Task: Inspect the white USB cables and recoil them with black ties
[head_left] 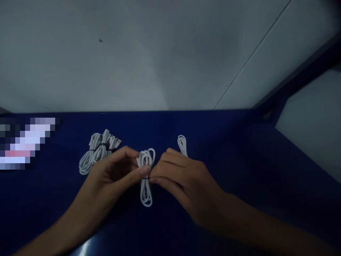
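A coiled white USB cable hangs upright between my hands, bound round its middle by a thin black tie. My left hand pinches the coil between thumb and fingers, just above the tie. At the coil's right side, my right hand has its thumb and fingers pressed together at the tie; the tie's end there is mostly hidden by the fingertips. Behind my left hand lies a pile of tied white cables, one metal plug showing. Another coiled white cable lies partly hidden behind my right hand.
The cables lie on a dark blue, glossy table. A pale wall panel rises along its far edge, and another pale panel stands to the right. At the far left is a pixelated, blurred-out object.
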Demonstrator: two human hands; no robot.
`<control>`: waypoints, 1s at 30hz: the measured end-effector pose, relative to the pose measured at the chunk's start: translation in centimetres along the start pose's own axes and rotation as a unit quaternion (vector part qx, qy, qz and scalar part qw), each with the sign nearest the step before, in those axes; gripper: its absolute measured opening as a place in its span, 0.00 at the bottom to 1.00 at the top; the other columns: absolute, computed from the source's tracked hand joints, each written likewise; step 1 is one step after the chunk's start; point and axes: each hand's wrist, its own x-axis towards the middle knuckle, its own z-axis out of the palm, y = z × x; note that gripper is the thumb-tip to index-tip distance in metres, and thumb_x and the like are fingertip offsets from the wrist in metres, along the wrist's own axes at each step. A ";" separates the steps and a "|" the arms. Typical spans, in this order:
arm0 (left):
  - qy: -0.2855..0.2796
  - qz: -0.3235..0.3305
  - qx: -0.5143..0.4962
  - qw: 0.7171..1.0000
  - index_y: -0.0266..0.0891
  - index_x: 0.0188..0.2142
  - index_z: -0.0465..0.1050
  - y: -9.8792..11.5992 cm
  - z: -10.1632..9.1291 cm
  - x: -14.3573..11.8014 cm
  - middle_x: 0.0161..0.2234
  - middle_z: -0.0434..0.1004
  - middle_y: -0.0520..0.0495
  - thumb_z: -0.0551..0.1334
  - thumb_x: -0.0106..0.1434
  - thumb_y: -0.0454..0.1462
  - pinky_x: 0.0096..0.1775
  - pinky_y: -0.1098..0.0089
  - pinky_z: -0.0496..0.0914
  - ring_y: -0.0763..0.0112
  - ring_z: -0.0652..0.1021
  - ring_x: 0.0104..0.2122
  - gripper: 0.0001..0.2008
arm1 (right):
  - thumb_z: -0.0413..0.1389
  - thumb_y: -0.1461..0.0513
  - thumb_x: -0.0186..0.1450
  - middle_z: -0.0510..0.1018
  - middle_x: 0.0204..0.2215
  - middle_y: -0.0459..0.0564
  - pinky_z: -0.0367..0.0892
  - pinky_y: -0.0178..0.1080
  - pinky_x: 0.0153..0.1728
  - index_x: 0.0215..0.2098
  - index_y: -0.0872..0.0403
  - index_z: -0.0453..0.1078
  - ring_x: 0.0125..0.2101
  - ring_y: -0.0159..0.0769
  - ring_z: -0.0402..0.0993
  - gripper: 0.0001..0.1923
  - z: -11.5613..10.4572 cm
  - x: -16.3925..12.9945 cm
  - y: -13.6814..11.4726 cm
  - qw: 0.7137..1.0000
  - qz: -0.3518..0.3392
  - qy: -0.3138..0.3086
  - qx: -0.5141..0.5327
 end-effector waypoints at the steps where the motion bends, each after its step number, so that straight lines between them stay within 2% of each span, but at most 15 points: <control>1: -0.003 -0.008 -0.015 1.000 0.48 0.45 0.80 -0.1 0.0 0.0 0.31 0.84 0.56 0.77 0.65 0.37 0.35 0.75 0.75 0.70 0.82 0.31 0.11 | 0.52 0.70 0.82 0.78 0.36 0.44 0.67 0.39 0.42 0.37 0.53 0.72 0.36 0.34 0.68 0.16 0.0 -0.1 -0.1 1.000 -0.004 -0.007 0.002; 5: -0.037 -0.084 -0.091 0.992 0.52 0.55 0.75 -0.5 -0.4 0.1 0.25 0.78 0.58 0.76 0.69 0.41 0.26 0.76 0.70 0.74 0.74 0.21 0.18 | 0.45 0.72 0.83 0.81 0.41 0.47 0.69 0.39 0.42 0.47 0.53 0.76 0.37 0.35 0.69 0.18 0.3 -0.5 0.1 0.999 -0.043 -0.027 -0.011; 8: -0.071 -0.119 -0.121 0.983 0.52 0.53 0.75 -0.6 -0.7 0.1 0.25 0.78 0.58 0.76 0.70 0.43 0.25 0.76 0.70 0.75 0.72 0.19 0.16 | 0.43 0.72 0.83 0.81 0.44 0.50 0.69 0.40 0.42 0.49 0.54 0.77 0.38 0.36 0.68 0.20 0.6 -0.7 0.1 0.997 -0.065 -0.020 -0.041; 10: -0.087 -0.110 -0.105 0.984 0.53 0.51 0.76 -0.4 -0.8 0.1 0.22 0.76 0.59 0.74 0.72 0.45 0.23 0.76 0.68 0.74 0.73 0.18 0.12 | 0.46 0.71 0.83 0.81 0.43 0.48 0.68 0.39 0.41 0.45 0.54 0.77 0.38 0.34 0.69 0.18 0.7 -0.6 -0.2 0.999 -0.040 -0.007 -0.020; 12: -0.076 -0.063 -0.038 0.994 0.52 0.49 0.78 -0.2 -0.7 0.0 0.21 0.76 0.58 0.71 0.74 0.47 0.23 0.75 0.68 0.71 0.75 0.19 0.08 | 0.52 0.69 0.83 0.81 0.39 0.44 0.68 0.37 0.41 0.42 0.52 0.77 0.37 0.32 0.71 0.14 0.5 -0.3 -0.6 0.998 0.016 0.023 0.049; 14: -0.036 0.035 0.083 0.995 0.52 0.46 0.82 0.0 -0.5 -0.4 0.26 0.81 0.55 0.67 0.76 0.47 0.27 0.73 0.71 0.68 0.80 0.24 0.06 | 0.58 0.66 0.82 0.80 0.37 0.42 0.69 0.36 0.40 0.39 0.50 0.77 0.36 0.31 0.74 0.12 0.3 -0.1 -1.0 0.985 0.093 0.049 0.137; 16: 0.015 0.154 0.210 0.965 0.53 0.46 0.85 0.0 -0.2 -0.9 0.35 0.85 0.51 0.66 0.76 0.44 0.34 0.70 0.75 0.64 0.84 0.33 0.07 | 0.60 0.63 0.80 0.80 0.35 0.41 0.70 0.36 0.39 0.39 0.50 0.77 0.35 0.32 0.75 0.10 0.0 0.1 -1.1 0.960 0.166 0.063 0.217; 18: 0.054 0.243 0.288 0.924 0.55 0.50 0.87 -0.1 -0.1 -1.3 0.45 0.85 0.48 0.67 0.73 0.41 0.39 0.66 0.78 0.58 0.85 0.42 0.10 | 0.61 0.61 0.79 0.80 0.34 0.43 0.70 0.37 0.37 0.38 0.50 0.77 0.34 0.33 0.75 0.09 -0.2 0.3 -1.0 0.936 0.213 0.062 0.274; 20: 0.070 0.282 0.320 0.902 0.56 0.54 0.86 -0.3 -0.2 -1.4 0.52 0.82 0.46 0.70 0.71 0.39 0.44 0.63 0.79 0.53 0.84 0.50 0.14 | 0.62 0.60 0.79 0.79 0.33 0.44 0.71 0.37 0.36 0.38 0.51 0.77 0.35 0.33 0.75 0.09 -0.3 0.4 -0.8 0.924 0.222 0.055 0.308; 22: 0.050 0.288 0.328 0.898 0.58 0.55 0.86 -0.4 -0.4 -1.3 0.55 0.82 0.47 0.72 0.71 0.39 0.46 0.63 0.80 0.54 0.84 0.51 0.15 | 0.62 0.59 0.78 0.79 0.34 0.44 0.72 0.36 0.36 0.38 0.51 0.77 0.34 0.33 0.75 0.09 -0.3 0.4 -0.5 0.916 0.222 0.045 0.331; 24: 0.016 0.288 0.322 0.902 0.59 0.54 0.86 -0.5 -0.7 -1.1 0.53 0.85 0.50 0.71 0.74 0.39 0.46 0.67 0.79 0.60 0.85 0.47 0.13 | 0.63 0.59 0.78 0.79 0.35 0.44 0.73 0.36 0.36 0.38 0.51 0.77 0.34 0.32 0.75 0.09 -0.4 0.5 -0.3 0.907 0.226 0.031 0.354; 26: -0.004 0.281 0.309 0.909 0.56 0.49 0.87 -0.4 -0.8 -0.9 0.46 0.87 0.53 0.69 0.76 0.39 0.40 0.71 0.77 0.66 0.85 0.40 0.08 | 0.62 0.61 0.78 0.79 0.35 0.44 0.73 0.35 0.36 0.38 0.51 0.77 0.34 0.32 0.75 0.08 -0.3 0.5 -0.4 0.904 0.228 0.018 0.360; 28: 0.002 0.249 0.290 0.924 0.51 0.39 0.86 -0.2 -0.7 -0.9 0.35 0.83 0.55 0.68 0.76 0.39 0.34 0.73 0.73 0.71 0.81 0.31 0.08 | 0.61 0.62 0.79 0.79 0.35 0.43 0.71 0.35 0.36 0.39 0.51 0.76 0.34 0.32 0.75 0.08 -0.2 0.4 -0.6 0.922 0.218 0.014 0.320; 30: 0.000 0.181 0.253 0.950 0.48 0.30 0.83 0.1 -0.5 -0.9 0.27 0.74 0.55 0.68 0.76 0.41 0.28 0.73 0.67 0.72 0.74 0.25 0.14 | 0.59 0.63 0.80 0.78 0.34 0.42 0.69 0.36 0.37 0.38 0.51 0.75 0.34 0.32 0.73 0.10 0.1 0.2 -0.7 0.959 0.180 0.026 0.218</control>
